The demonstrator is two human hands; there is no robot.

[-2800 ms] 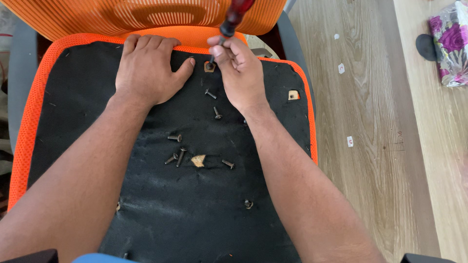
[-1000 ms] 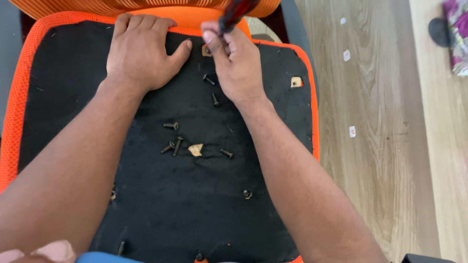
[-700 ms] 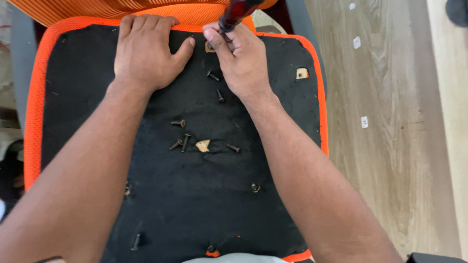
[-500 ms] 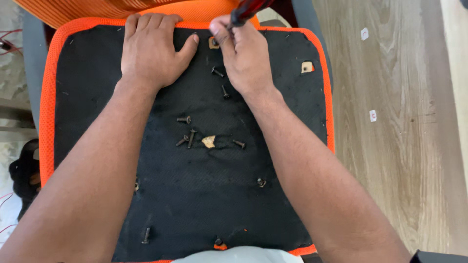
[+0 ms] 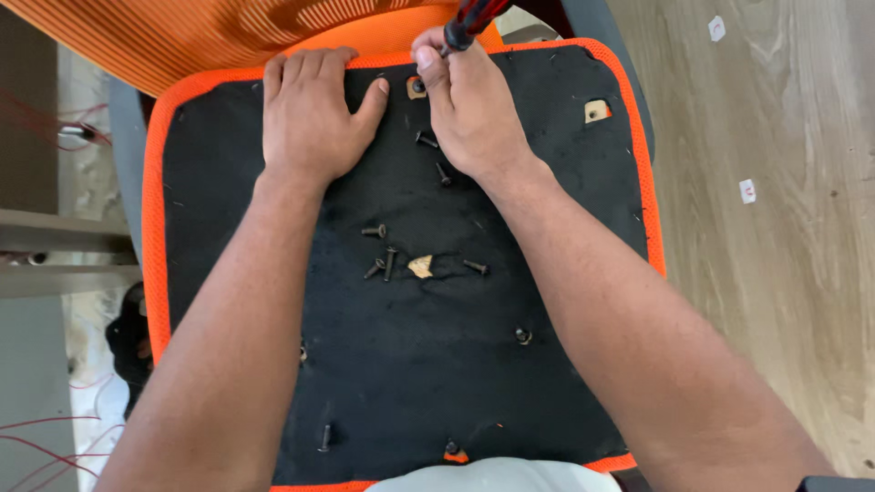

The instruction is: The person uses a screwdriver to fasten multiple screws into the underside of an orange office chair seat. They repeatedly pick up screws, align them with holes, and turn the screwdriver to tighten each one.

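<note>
A chair seat lies upside down, its black fabric underside edged in orange. My left hand rests flat on the fabric near the far edge, fingers spread. My right hand grips a red-and-black screwdriver held upright, its tip at a small mounting hole between my two hands. Several dark screws lie loose in the middle of the seat beside a torn tan spot. Two more screws lie just under my right hand.
An orange mesh chair back lies beyond the seat. Another mounting hole shows at the far right corner. Wooden floor with small white scraps runs along the right. Red wires and a grey surface are at the left.
The view has drifted, so the seat sits further right and lower in frame. Both hands keep their places, the right one still holding the screwdriver at the same hole.
</note>
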